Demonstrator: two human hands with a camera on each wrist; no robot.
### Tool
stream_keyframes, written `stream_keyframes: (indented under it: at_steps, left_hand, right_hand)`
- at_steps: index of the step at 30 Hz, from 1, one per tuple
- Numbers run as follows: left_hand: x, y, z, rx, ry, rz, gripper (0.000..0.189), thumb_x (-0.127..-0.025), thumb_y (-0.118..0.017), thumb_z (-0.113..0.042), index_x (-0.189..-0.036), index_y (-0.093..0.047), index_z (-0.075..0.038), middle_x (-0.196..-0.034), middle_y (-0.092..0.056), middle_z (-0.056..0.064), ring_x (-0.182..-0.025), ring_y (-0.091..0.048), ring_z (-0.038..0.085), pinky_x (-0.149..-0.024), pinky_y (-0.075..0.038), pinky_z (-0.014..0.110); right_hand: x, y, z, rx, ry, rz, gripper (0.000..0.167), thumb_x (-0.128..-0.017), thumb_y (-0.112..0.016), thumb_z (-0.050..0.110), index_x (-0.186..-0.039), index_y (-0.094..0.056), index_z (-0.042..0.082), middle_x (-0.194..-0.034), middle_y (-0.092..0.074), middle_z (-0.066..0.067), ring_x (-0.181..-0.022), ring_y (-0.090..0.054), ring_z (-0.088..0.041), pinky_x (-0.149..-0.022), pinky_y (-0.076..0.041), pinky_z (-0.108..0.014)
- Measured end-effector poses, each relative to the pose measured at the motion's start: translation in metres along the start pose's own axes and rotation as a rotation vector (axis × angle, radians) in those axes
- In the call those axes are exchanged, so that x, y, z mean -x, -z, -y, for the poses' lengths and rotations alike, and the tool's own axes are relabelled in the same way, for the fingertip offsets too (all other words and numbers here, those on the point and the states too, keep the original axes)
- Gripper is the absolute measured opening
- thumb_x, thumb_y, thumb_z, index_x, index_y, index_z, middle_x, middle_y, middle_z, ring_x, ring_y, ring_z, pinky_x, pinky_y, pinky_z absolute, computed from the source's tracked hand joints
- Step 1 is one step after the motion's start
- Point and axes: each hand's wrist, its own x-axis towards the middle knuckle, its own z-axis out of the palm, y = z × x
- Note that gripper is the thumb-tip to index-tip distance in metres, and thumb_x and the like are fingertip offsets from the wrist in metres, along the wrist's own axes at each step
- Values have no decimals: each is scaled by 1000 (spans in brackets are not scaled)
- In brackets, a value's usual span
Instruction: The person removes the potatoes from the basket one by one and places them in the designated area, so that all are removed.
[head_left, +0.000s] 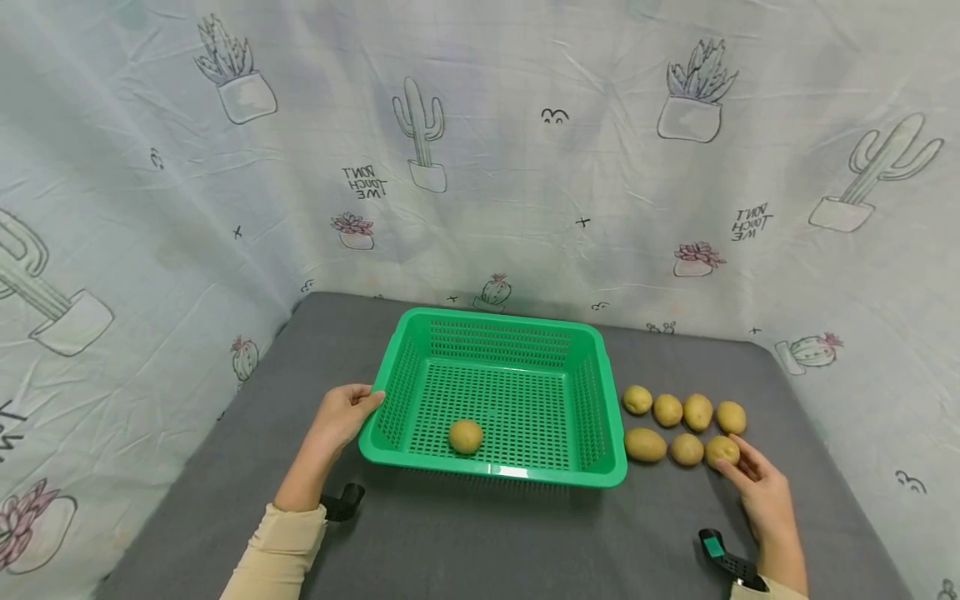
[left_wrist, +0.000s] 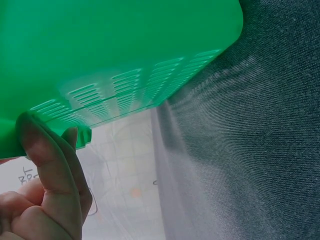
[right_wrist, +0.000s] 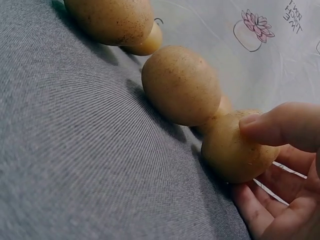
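A green plastic basket [head_left: 491,400] with slotted walls stands mid-table, and one potato [head_left: 466,436] lies inside near its front wall. My left hand [head_left: 347,414] grips the basket's left rim, thumb on top; the left wrist view shows its fingers [left_wrist: 55,165] under the rim. To the right of the basket, several potatoes lie in two rows. With thumb and fingers my right hand [head_left: 761,483] holds the front row's rightmost potato [head_left: 721,451], which appears to rest on the cloth. In the right wrist view the thumb presses this potato [right_wrist: 235,150] from above.
A grey cloth [head_left: 540,542] covers the table. Beside the held potato lies another potato [right_wrist: 180,85], with an oval potato [head_left: 645,445] nearest the basket. A pale curtain [head_left: 495,167] printed with cacti hangs behind and at both sides.
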Motion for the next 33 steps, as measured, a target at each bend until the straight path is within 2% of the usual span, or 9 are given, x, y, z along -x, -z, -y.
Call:
stream_keyframes:
  at_steps: [4,9,12,16,19,24,27,33]
  left_hand:
    - [0,0,0,-6,3,1,50,-100,-50,-21,-137,-41,12,-136,-45,31,-125,-44,43,-99,-42,53]
    - [0,1,1,-2,10,9,52,-100,-49,-21,-138,-38,12,-139,-41,32,-128,-41,44,-101,-39,55]
    - [0,1,2,2,13,11,52,-100,-49,-21,-139,-38,12,-139,-41,32,-128,-41,44,-101,-39,54]
    - [-1,1,2,-4,6,6,51,-100,-49,-20,-138,-39,13,-137,-43,32,-126,-43,44,-100,-40,54]
    - [-2,1,2,-5,0,5,51,-100,-50,-20,-137,-40,13,-136,-44,32,-125,-44,43,-99,-41,54]
    - [-3,1,3,-1,-2,5,50,-100,-50,-20,-137,-41,12,-135,-46,31,-124,-45,43,-98,-42,53]
    - [-3,1,4,-2,-1,4,50,-99,-50,-19,-136,-41,13,-134,-47,32,-124,-45,43,-98,-42,54]
    - [-3,1,3,14,-3,7,50,-100,-50,-20,-137,-41,12,-135,-46,31,-125,-45,43,-99,-41,54]
  right_hand:
    - [0,-1,-1,59,20,6,64,-93,-62,29,-145,-37,1,-114,-42,26,-90,-38,26,-74,-37,1]
    - [0,-1,-1,36,73,10,63,-94,-61,24,-144,-36,-4,-110,-41,32,-91,-39,26,-75,-36,2]
    - [0,0,-2,-50,110,23,63,-94,-61,18,-144,-33,-8,-107,-42,34,-93,-42,25,-77,-36,3]
    - [1,0,-3,-235,136,25,62,-92,-62,9,-142,-31,-13,-106,-49,33,-95,-47,22,-78,-38,2]
    - [2,-2,-2,-362,153,-6,57,-91,-61,2,-140,-36,-13,-103,-58,29,-95,-53,17,-77,-41,0]
    - [4,-4,6,-511,214,-105,45,-89,-59,-8,-132,-48,-10,-104,-67,17,-96,-61,6,-78,-45,-3]
    - [7,-4,14,-545,242,-125,44,-88,-58,-10,-131,-49,-10,-105,-69,13,-97,-63,3,-79,-46,-5]
    - [10,-5,30,-521,327,-72,46,-88,-55,-14,-133,-44,-16,-116,-66,6,-106,-61,-3,-85,-46,-8]
